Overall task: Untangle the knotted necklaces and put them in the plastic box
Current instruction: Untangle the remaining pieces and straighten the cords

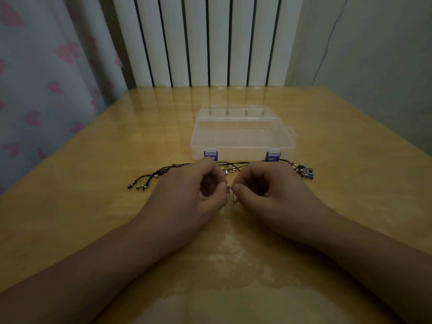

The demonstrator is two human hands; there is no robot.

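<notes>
Behind the table [93,218] stands a white radiator [205,40] with vertical fins separated by dark gaps. To its left hangs a pale curtain [46,73] printed with pink hearts; to its right is a plain wall [378,54] with a thin line running down it. Lighting is dim. The tabletop is yellowish wood with a glossy finish that reflects the radiator fins along its far edge and shows pale patchy glare in the near centre.

A clear plastic box [243,134] sits at the table centre with its lid closed and two purple latches on its near side. Just in front of the box, a black cord necklace [149,176] lies across the table: its beaded ends trail to the left, and a small camera-shaped pendant [306,172] lies at the right end. The middle of the cord is hidden behind the hands.

Both forearms rest on the table. The left hand [194,188] and right hand [268,190] meet nearly thumb to thumb, each with fingers curled inward, pinching a thin silver chain [233,198] between them. A few silver links show beyond the knuckles, beside the black cord.
</notes>
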